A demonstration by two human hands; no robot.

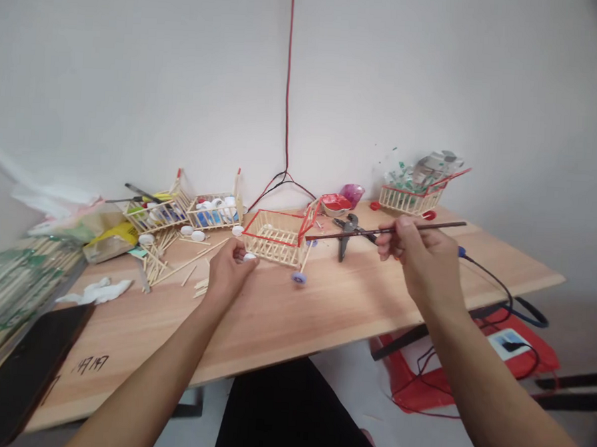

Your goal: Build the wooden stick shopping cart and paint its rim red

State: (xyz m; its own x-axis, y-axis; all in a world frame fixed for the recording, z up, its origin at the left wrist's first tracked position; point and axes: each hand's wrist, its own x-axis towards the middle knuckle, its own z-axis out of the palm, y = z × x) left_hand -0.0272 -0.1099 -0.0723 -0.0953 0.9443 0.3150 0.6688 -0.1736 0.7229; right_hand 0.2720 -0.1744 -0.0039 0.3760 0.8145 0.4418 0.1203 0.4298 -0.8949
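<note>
A small cart (277, 239) built of thin wooden sticks stands on the table, its top rails and handle red. It has white wheels on the left and purple wheels on the right. My left hand (231, 263) is closed at its left front corner, fingers and thumb around a white wheel (249, 257). My right hand (417, 246) grips a long, slim dark paintbrush (348, 235) level in its fingers. The brush tip is close to the red handle end of the cart; whether they touch I cannot tell.
Behind sit a dish of red paint (335, 204) and pliers (349, 233). Another stick cart (407, 201) with plastic wrappers stands back right. Two filled stick carts, loose sticks (157, 263), white tissue (99, 292) and a black phone-like slab (25, 369) lie left. A cable (496, 277) hangs over the right edge.
</note>
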